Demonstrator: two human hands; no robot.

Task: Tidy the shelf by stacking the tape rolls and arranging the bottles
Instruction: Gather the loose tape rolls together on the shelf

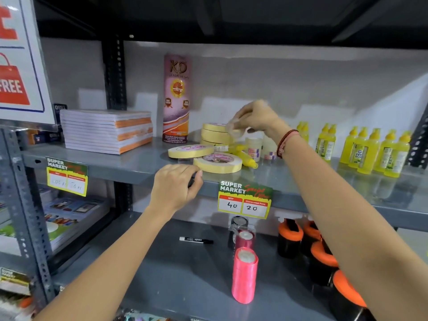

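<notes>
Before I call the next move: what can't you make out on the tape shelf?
Head view:
- What the right hand grips: motion-blurred, looks clear.
- Tape stack: right side behind that hand.
- Small jars: labels too small.
- Left hand: fingertips curl at the shelf edge; contact unclear.

A shop; supermarket price tag (244, 199) on stocked steel shelf (129, 169)

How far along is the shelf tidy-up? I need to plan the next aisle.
Partly done. A stack of tape rolls already stands, and the yellow bottles at right are upright. The right hand holds a clear roll over that stack; the left hand reaches the nearest loose roll. Two flat rolls and tipped bottles remain.
</notes>
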